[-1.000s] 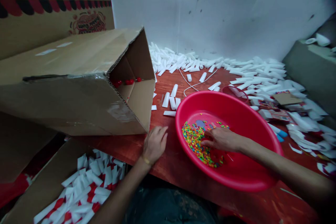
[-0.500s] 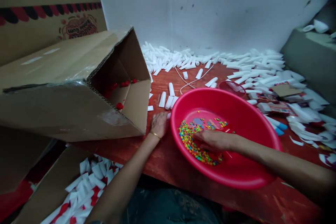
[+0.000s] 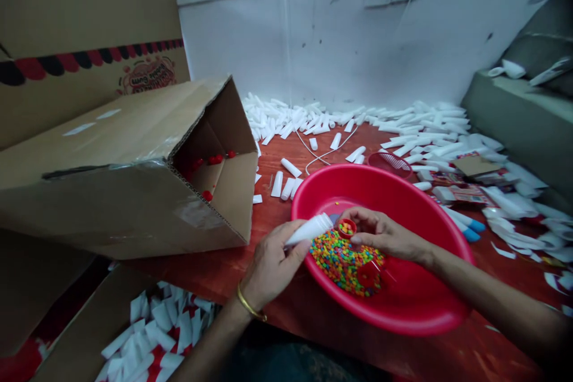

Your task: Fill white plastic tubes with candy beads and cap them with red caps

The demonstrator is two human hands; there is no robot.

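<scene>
My left hand [image 3: 276, 256] is closed around a white tube [image 3: 310, 230], tilted with its threaded open end toward the right, above the rim of the red basin [image 3: 421, 310]. Just right of that mouth, my right hand [image 3: 380, 233] pinches a small red cap [image 3: 347, 228] filled with colourful candy pieces. Below both hands, a heap of multicoloured candy [image 3: 340, 262] lies in the left part of the basin. Another red item [image 3: 368, 274] rests on the heap.
An open cardboard box [image 3: 215, 215] lies on its side at left, with red pieces inside. White tubes [image 3: 416, 125] cover the table's back and right. A red mesh basket [image 3: 389, 165] stands behind the basin. Below left, a box holds white tubes with red parts [image 3: 156, 334].
My left hand has lifted from the table beside the basin with a white tube. Out of the candy, my right hand has risen with a filled red cap. The view has tilted up.
</scene>
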